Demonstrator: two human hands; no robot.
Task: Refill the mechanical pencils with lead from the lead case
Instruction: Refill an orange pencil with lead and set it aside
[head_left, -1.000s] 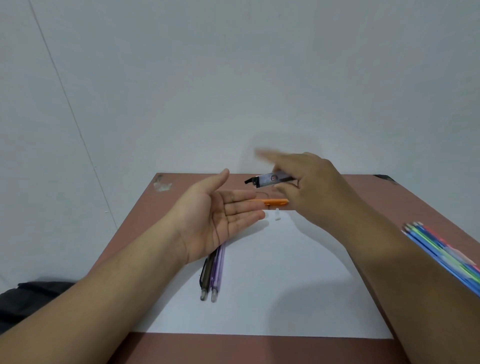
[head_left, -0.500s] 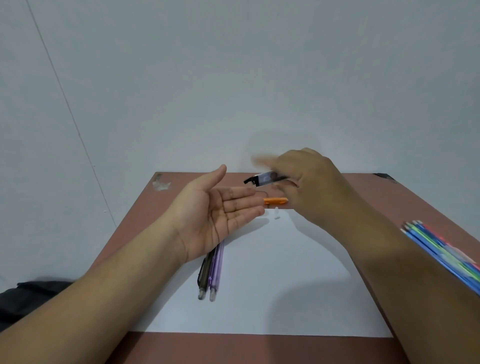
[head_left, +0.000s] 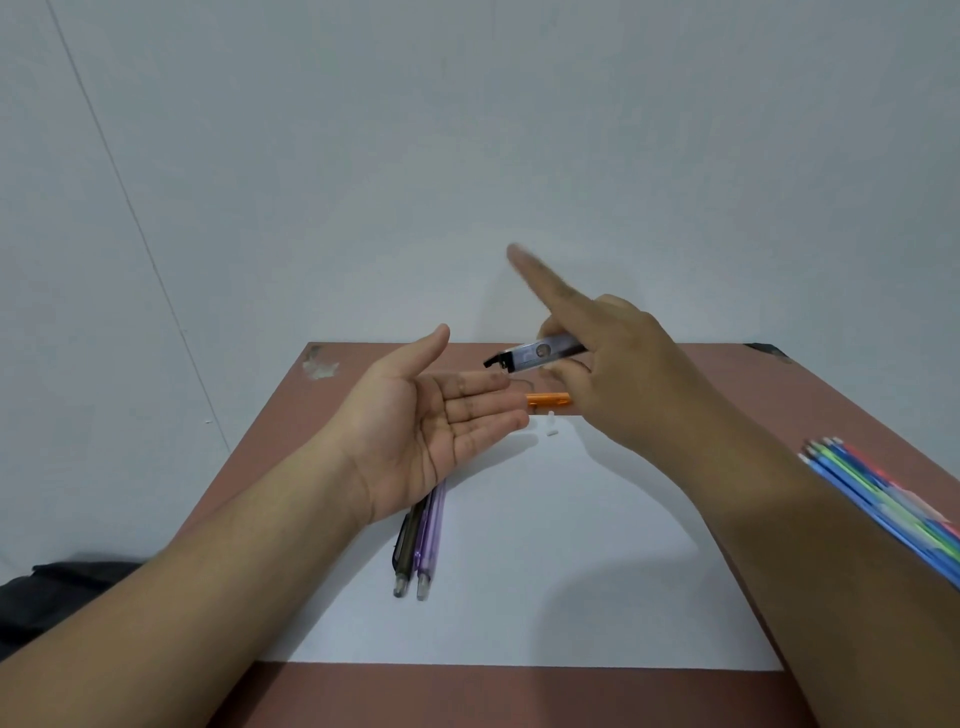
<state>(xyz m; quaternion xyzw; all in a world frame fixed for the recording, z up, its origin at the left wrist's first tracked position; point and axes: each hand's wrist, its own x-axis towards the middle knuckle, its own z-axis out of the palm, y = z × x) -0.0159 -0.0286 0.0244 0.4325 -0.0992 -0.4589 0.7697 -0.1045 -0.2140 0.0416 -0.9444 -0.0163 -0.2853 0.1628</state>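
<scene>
Dark translucent plastic marks the lead case (head_left: 535, 355): my right hand (head_left: 618, 379) pinches it between thumb and curled fingers above the far part of the tabletop (head_left: 727, 395), its open cap end tipped toward my left hand (head_left: 431, 415). The right forefinger sticks out straight and is blurred. My left hand lies palm up with fingers flat and relaxed, holding nothing that I can make out; any lead on the palm would be too fine to see.

I judge the task to be at an early step: shaking lead out of the case into the waiting palm. An orange pencil (head_left: 549, 399) lies just beyond the left fingertips, partly hidden by the right hand, and a small white piece (head_left: 550, 422) lies just beside it on the white sheet (head_left: 519, 571); it may be that pencil's cap or eraser, which would mean it is opened for filling, but I cannot tell. A dark pencil (head_left: 407, 545) and a purple pencil (head_left: 431, 540) lie side by side, touching, on the sheet under my left wrist, apparently not yet dealt with.

A bundle of coloured pencils (head_left: 883, 509) sits at the right edge of the tabletop, close by my right forearm; a careless sweep could knock it. Dark cloth (head_left: 62, 587) shows low on the left.
</scene>
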